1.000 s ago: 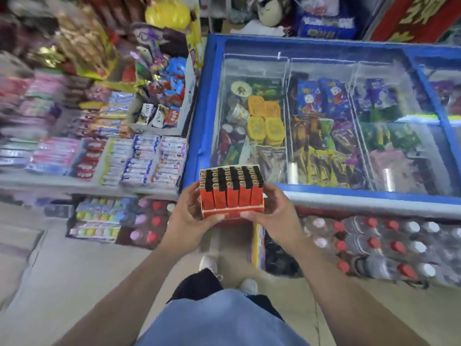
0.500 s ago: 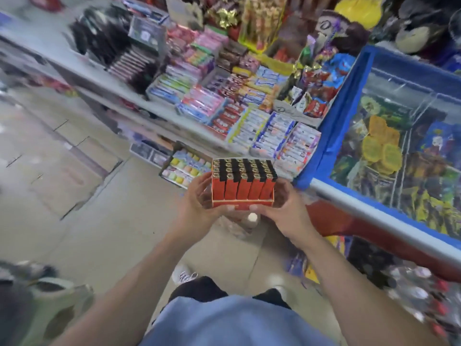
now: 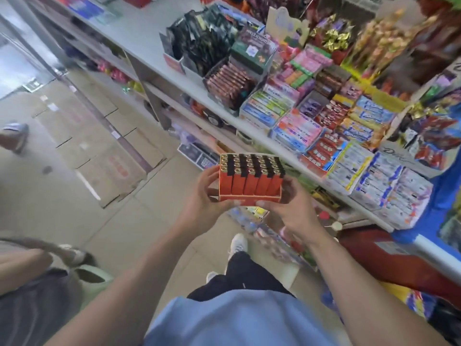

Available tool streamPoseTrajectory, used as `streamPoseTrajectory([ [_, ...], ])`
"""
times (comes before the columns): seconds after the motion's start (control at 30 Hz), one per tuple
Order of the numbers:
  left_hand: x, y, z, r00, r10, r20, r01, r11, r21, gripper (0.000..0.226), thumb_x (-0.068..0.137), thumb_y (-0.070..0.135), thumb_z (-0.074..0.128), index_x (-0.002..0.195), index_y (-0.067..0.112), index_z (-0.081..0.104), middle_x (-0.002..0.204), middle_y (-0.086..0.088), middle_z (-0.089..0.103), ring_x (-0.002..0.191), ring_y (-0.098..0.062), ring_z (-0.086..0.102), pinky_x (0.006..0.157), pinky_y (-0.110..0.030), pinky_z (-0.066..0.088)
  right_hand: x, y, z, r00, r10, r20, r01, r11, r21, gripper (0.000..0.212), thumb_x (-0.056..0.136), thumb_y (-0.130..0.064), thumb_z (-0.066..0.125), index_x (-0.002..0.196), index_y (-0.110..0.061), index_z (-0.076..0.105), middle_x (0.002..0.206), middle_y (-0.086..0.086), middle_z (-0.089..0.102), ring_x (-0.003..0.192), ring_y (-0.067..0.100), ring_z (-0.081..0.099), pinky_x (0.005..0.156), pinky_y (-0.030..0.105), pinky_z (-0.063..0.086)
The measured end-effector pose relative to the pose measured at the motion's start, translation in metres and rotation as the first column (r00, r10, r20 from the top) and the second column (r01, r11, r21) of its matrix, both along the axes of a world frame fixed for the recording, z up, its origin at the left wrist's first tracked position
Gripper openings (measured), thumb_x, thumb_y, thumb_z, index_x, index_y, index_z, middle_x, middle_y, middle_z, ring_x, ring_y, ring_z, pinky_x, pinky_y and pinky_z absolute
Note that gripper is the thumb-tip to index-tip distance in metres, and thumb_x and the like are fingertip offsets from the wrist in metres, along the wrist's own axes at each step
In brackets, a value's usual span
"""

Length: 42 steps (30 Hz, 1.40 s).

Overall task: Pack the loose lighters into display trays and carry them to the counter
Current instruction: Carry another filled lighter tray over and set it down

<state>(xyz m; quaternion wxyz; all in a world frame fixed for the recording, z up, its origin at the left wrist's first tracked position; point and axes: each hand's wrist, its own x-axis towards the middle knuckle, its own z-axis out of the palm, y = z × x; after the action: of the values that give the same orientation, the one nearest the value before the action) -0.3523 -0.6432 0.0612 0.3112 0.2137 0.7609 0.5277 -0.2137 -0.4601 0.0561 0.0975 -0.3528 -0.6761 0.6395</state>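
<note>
Both the left hand (image 3: 203,196) and right hand (image 3: 290,208) grip the full tray (image 3: 249,196) of lighters (image 3: 250,176) mid-carry; next, I judge, comes finding the counter.

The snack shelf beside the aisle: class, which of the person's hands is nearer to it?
Right. The right hand grips the lighter tray on its shelf-facing side; the left hand grips the far side, away from the snack shelf.
</note>
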Motion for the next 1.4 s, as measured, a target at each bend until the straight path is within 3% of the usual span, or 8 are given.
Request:
streamPoseTrajectory([
  [0.1, -0.044, 0.006, 0.000, 1.000, 0.010, -0.026, -0.010, 1.000, -0.008, 0.087, 0.074, 0.033, 0.092, 0.147, 0.031, 0.044, 0.137, 0.017, 0.062, 0.100, -0.010, 0.073, 0.087, -0.045, 0.062, -0.044, 0.006, 0.001, 1.000, 0.002, 0.002, -0.002, 1.000, -0.021, 0.086, 0.052, -0.024, 0.094, 0.128, -0.025, 0.054, 0.118, -0.003, 0.072, 0.105, 0.008, 0.071, 0.089, 0.030, 0.059],
  [0.27, -0.130, 0.036, 0.010, 0.997, 0.002, -0.081, -0.003, 1.000, -0.007, 0.078, 0.076, 0.023, 0.091, 0.140, 0.035, 0.048, 0.130, 0.012, 0.065, 0.098, -0.013, 0.072, 0.086, -0.046, 0.062, -0.127, 0.033, 0.005, 0.998, -0.023, -0.059, 0.023, 1.000, -0.005, 0.076, 0.065, -0.003, 0.092, 0.129, -0.018, 0.053, 0.121, 0.000, 0.070, 0.104, 0.009, 0.070, 0.082, 0.023, 0.057],
  [0.37, -0.180, 0.055, 0.020, 0.995, -0.004, -0.101, 0.002, 1.000, -0.022, 0.079, 0.078, 0.018, 0.090, 0.143, 0.030, 0.047, 0.130, 0.013, 0.064, 0.099, -0.017, 0.073, 0.086, -0.050, 0.062, -0.176, 0.051, 0.014, 0.996, -0.016, -0.083, 0.016, 1.000, 0.005, 0.076, 0.067, -0.003, 0.092, 0.130, -0.018, 0.053, 0.123, 0.000, 0.069, 0.105, 0.010, 0.070, 0.083, 0.024, 0.057],
  [0.67, -0.298, 0.106, 0.054, 0.990, -0.073, -0.124, 0.077, 0.997, 0.027, 0.091, 0.069, 0.050, 0.089, 0.146, 0.036, 0.042, 0.141, 0.014, 0.059, 0.104, -0.012, 0.073, 0.083, -0.048, 0.063, -0.287, 0.097, 0.039, 0.986, -0.109, -0.124, 0.115, 0.992, 0.043, 0.094, 0.054, -0.022, 0.093, 0.137, -0.013, 0.050, 0.123, -0.002, 0.069, 0.108, 0.010, 0.069, 0.096, 0.035, 0.056],
  [0.97, -0.417, 0.175, 0.049, 0.930, -0.334, -0.153, 0.342, 0.939, 0.028, 0.085, 0.076, 0.025, 0.091, 0.144, 0.037, 0.042, 0.137, 0.017, 0.062, 0.098, -0.004, 0.071, 0.085, -0.037, 0.062, -0.362, 0.117, 0.040, 0.931, -0.356, -0.081, 0.363, 0.927, 0.098, 0.096, 0.055, -0.031, 0.094, 0.138, -0.014, 0.050, 0.120, -0.004, 0.071, 0.111, 0.012, 0.069, 0.098, 0.038, 0.055],
  [1.23, -0.495, 0.244, 0.048, 0.795, -0.580, -0.176, 0.591, 0.807, 0.010, 0.085, 0.075, 0.040, 0.089, 0.145, 0.036, 0.041, 0.133, 0.018, 0.063, 0.098, 0.000, 0.070, 0.084, -0.024, 0.059, -0.409, 0.128, 0.048, 0.840, -0.541, -0.044, 0.542, 0.831, 0.126, 0.088, 0.062, -0.030, 0.093, 0.140, -0.019, 0.053, 0.122, -0.008, 0.073, 0.110, 0.007, 0.069, 0.096, 0.034, 0.056],
  [1.33, -0.512, 0.278, 0.056, 0.757, -0.627, -0.186, 0.637, 0.771, -0.004, 0.089, 0.073, 0.044, 0.090, 0.146, 0.036, 0.040, 0.134, 0.018, 0.062, 0.106, 0.004, 0.066, 0.094, -0.030, 0.056, -0.423, 0.151, 0.056, 0.813, -0.581, -0.041, 0.579, 0.797, 0.171, 0.078, 0.068, -0.016, 0.092, 0.137, -0.019, 0.055, 0.118, -0.009, 0.073, 0.105, 0.003, 0.070, 0.092, 0.025, 0.057],
  [1.4, -0.522, 0.303, 0.063, 0.740, -0.639, -0.209, 0.652, 0.758, -0.011, 0.091, 0.073, 0.043, 0.091, 0.148, 0.034, 0.039, 0.134, 0.020, 0.060, 0.116, 0.004, 0.060, 0.103, -0.031, 0.051, -0.432, 0.172, 0.061, 0.802, -0.596, -0.048, 0.593, 0.782, 0.191, 0.077, 0.070, -0.015, 0.092, 0.138, -0.018, 0.055, 0.119, -0.008, 0.073, 0.106, 0.006, 0.071, 0.091, 0.029, 0.058],
])
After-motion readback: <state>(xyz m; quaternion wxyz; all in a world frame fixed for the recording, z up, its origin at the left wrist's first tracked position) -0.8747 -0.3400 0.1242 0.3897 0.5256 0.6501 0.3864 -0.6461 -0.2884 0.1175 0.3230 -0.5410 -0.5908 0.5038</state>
